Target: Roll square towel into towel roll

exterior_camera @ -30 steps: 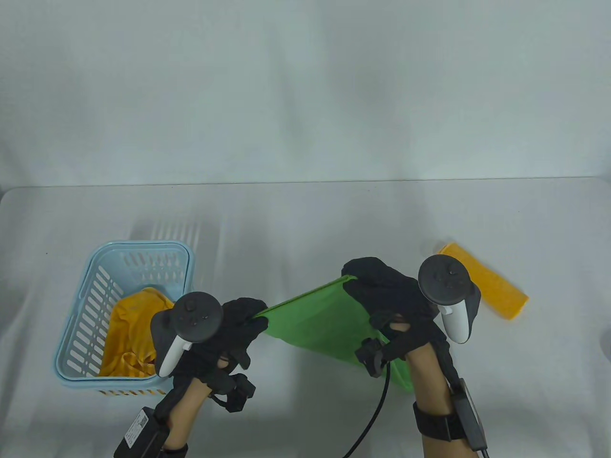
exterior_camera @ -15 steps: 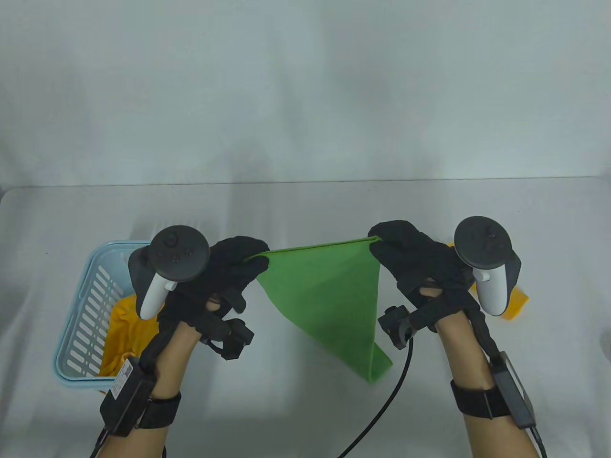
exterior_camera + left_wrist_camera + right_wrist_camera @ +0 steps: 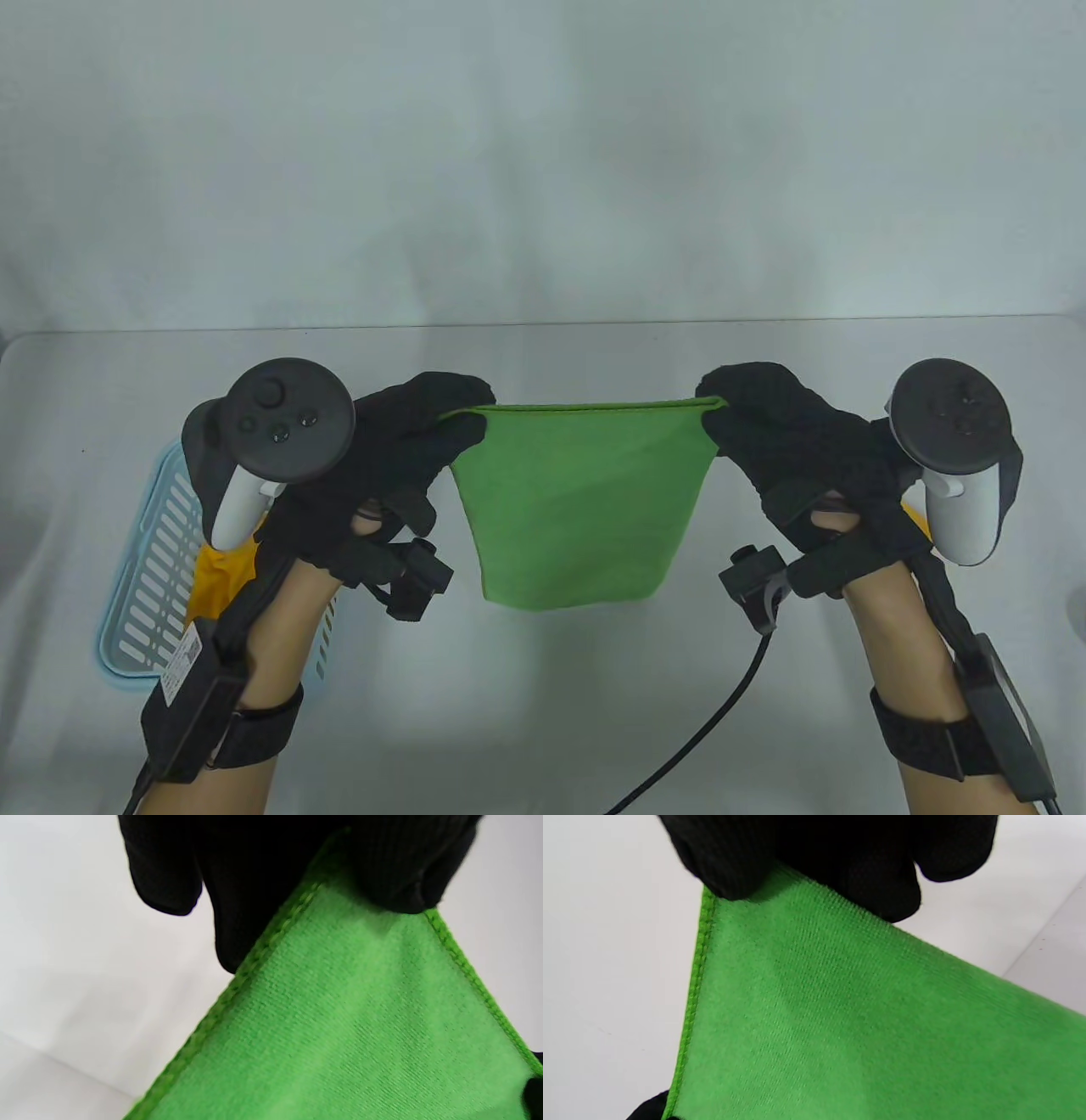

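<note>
Over table (image 3: 543,722), raised hands stretch green towel (image 3: 577,501).

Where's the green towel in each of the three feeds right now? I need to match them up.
Table view: green towel hangs mid-frame, between both hands.
Left wrist view: it fills the lower right, corner pinched at top.
Right wrist view: it fills the lower centre and right, corner pinched at top.
Shared landmark: the towel's stitched hem.
</note>
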Available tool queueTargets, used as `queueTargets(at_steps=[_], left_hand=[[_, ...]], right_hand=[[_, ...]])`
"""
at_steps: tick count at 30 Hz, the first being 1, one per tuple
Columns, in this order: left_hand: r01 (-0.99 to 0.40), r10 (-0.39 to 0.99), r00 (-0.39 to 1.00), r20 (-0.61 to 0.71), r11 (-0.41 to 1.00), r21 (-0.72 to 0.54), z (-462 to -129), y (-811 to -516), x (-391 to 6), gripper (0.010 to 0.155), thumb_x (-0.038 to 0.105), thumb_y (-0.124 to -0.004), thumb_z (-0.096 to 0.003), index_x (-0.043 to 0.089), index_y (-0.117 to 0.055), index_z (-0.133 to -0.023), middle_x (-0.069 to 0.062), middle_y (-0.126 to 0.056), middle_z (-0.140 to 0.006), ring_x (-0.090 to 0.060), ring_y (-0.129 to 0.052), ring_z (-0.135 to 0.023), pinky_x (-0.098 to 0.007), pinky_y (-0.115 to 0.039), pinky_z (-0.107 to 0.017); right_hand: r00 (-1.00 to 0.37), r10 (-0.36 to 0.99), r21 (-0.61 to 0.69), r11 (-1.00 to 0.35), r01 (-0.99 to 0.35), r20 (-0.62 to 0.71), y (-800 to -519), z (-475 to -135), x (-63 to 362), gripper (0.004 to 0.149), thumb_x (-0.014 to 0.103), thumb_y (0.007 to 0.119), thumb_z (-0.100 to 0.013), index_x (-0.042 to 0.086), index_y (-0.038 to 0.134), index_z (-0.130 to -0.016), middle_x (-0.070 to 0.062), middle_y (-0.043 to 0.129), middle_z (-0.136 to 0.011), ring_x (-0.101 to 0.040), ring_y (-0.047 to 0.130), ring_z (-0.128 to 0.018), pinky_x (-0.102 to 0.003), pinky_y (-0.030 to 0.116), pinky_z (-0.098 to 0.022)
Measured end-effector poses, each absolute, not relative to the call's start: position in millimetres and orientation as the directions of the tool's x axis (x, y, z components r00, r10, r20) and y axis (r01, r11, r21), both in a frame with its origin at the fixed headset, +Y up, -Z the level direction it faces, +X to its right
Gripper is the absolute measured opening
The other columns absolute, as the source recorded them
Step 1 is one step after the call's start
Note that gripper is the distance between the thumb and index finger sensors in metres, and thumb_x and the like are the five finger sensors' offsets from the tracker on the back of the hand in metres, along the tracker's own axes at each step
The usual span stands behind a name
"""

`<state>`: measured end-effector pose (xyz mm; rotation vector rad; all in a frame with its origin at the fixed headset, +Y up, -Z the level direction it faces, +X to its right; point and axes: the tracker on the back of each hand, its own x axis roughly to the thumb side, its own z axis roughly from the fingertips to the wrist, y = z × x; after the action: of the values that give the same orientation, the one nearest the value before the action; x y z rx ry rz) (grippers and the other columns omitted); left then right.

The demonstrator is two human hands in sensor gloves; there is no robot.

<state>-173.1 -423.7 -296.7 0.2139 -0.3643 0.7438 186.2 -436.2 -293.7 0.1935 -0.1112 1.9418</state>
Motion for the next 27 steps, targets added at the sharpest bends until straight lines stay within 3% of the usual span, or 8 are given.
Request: queueTargets(at_steps=[5,8,13,17,23,27], left_hand=[[-0.682,0.579,0.688,0.437,0.722,0.117,-287,-398,-170,0.043,0.043,-0.082,-0.0393,0.034,-0.089,-0.081,0.013,-0.105,-0.064,-0.016,-0.108,-0.058,-0.05,-0.077,-0.065],[-0.67,0.585,0.709,0.393,0.733,0.117,-304,-395,-168,0.043,0.044,-0.082,-0.0393,0.034,-0.088,-0.081,0.013,-0.103,-0.061,-0.015,-0.106,-0.056,-0.05,-0.076,-0.065],[-0.669,0.66,0.725,0.198,0.743,-0.025,-367,-434,-166,0.042,0.043,-0.083,-0.0386,0.037,-0.088,-0.08,0.012,-0.1,-0.071,-0.018,-0.103,-0.067,-0.051,-0.074,-0.066],[-0.588,0.59,0.805,0.055,0.807,-0.056,-409,-466,-160,0.041,0.043,-0.084,-0.0365,0.039,-0.091,-0.077,0.012,-0.098,-0.076,-0.019,-0.101,-0.072,-0.051,-0.074,-0.066],[-0.611,0.59,0.788,0.176,0.785,0.101,-403,-421,-154,0.042,0.043,-0.083,-0.0376,0.042,-0.088,-0.079,0.015,-0.094,-0.082,-0.016,-0.097,-0.079,-0.051,-0.071,-0.071],[-0.52,0.502,0.85,0.163,0.849,0.096,-403,-430,-150,0.042,0.043,-0.083,-0.0379,0.042,-0.087,-0.08,0.015,-0.093,-0.084,-0.016,-0.096,-0.081,-0.052,-0.07,-0.072]], right_hand=[[-0.365,0.906,-0.023,-0.368,-0.929,0.214,-416,-295,188,0.039,0.037,0.083,-0.037,0.036,0.08,-0.076,0.002,0.095,-0.066,-0.025,0.094,-0.059,-0.052,0.075,-0.054],[-0.386,0.906,-0.043,-0.384,-0.922,0.173,-416,-312,186,0.039,0.037,0.083,-0.037,0.036,0.08,-0.076,0.003,0.094,-0.066,-0.025,0.094,-0.059,-0.052,0.074,-0.054],[-0.513,0.858,-0.078,-0.512,-0.855,-0.006,-448,-364,179,0.039,0.037,0.082,-0.038,0.038,0.08,-0.076,0.003,0.091,-0.074,-0.027,0.091,-0.067,-0.053,0.072,-0.057],[-0.564,0.815,-0.116,-0.578,-0.808,-0.13,-477,-402,173,0.038,0.036,0.082,-0.037,0.038,0.081,-0.075,0.001,0.086,-0.083,-0.03,0.088,-0.074,-0.054,0.07,-0.058],[-0.457,0.889,-0.237,-0.446,-0.863,-0.008,-436,-407,180,0.038,0.037,0.082,-0.037,0.04,0.081,-0.075,0.003,0.084,-0.087,-0.03,0.085,-0.078,-0.054,0.069,-0.061],[-0.557,0.83,-0.216,-0.547,-0.809,-0.018,-444,-409,179,0.038,0.037,0.082,-0.037,0.041,0.08,-0.075,0.003,0.083,-0.088,-0.03,0.085,-0.079,-0.054,0.068,-0.061]])
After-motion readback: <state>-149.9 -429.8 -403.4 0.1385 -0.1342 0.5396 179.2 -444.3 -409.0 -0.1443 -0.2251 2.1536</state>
